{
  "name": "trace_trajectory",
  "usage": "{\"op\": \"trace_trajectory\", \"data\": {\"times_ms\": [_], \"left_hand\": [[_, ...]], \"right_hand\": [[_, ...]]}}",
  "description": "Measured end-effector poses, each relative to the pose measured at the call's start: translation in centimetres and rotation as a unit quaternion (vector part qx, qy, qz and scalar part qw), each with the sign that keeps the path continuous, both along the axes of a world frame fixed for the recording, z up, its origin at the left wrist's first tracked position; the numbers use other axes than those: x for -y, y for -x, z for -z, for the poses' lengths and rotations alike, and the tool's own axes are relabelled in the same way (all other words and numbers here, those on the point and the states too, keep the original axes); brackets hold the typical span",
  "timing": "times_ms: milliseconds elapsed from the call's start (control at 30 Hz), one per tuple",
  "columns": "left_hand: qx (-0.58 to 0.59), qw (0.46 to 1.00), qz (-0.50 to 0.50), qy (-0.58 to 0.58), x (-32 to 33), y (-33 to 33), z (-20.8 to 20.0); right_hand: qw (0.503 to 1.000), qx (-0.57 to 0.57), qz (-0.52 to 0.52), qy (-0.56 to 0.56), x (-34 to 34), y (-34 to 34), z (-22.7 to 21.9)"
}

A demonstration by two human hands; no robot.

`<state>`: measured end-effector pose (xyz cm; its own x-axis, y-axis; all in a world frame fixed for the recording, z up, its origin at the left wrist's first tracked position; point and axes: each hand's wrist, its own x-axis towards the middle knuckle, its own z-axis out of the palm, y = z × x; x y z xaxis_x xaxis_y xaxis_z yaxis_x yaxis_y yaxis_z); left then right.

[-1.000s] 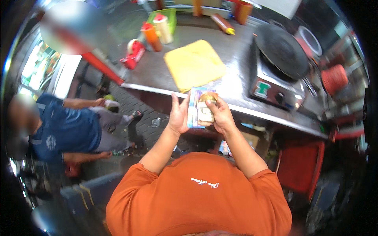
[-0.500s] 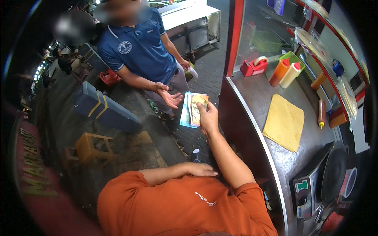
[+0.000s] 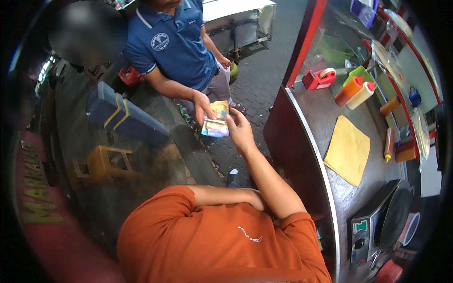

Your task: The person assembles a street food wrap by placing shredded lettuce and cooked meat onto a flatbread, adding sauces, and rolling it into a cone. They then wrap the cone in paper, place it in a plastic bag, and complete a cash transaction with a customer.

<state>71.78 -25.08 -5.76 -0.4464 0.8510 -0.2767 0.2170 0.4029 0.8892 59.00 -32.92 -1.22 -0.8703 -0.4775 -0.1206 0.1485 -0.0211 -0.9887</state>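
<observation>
Several colourful banknotes [image 3: 216,123] lie in the hand [image 3: 202,106] of a person in a blue polo shirt, who grips them from the left. My right hand [image 3: 241,132] is stretched forward at the notes' right edge. Its thumb and fingers are apart and seem to hold nothing, though the fingertips are very near the paper. My left forearm lies across my orange shirt. Only a small part of my left hand [image 3: 257,200] shows beside my right upper arm; its fingers are hidden.
On my right is a metal counter [image 3: 314,113] with a yellow paper stack [image 3: 348,150], sauce bottles [image 3: 349,91], a red tape dispenser [image 3: 319,79] and a stove [image 3: 365,236] with a black pan. To the left stand a yellow stool [image 3: 107,164] and a dark blue barrier [image 3: 130,115].
The banknotes have passed from my right hand into the other person's hand, which has closed on them. My right fingers have come apart. My left hand has slid right, behind my right arm.
</observation>
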Motion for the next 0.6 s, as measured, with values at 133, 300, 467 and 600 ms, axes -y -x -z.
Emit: {"op": "trace_trajectory", "data": {"times_ms": [133, 300, 467, 600], "left_hand": [[-0.018, 0.999, 0.019, -0.026, 0.7, -0.2, 2.4], [0.037, 0.997, 0.046, 0.041, 1.1, 2.7, 2.7], [0.089, 0.987, -0.131, -0.006, -1.3, 6.9, 0.0], [-0.076, 0.942, -0.219, -0.243, -5.4, 13.7, -2.3]], "right_hand": [[1.000, -0.010, -0.026, -0.013, -10.6, -4.8, -1.2], [0.935, -0.147, 0.177, -0.272, -28.3, -17.4, -0.3], [0.837, -0.009, 0.218, -0.502, -37.7, -30.5, 0.2], [0.842, -0.008, 0.125, -0.524, -37.6, -35.4, 2.0]]}}
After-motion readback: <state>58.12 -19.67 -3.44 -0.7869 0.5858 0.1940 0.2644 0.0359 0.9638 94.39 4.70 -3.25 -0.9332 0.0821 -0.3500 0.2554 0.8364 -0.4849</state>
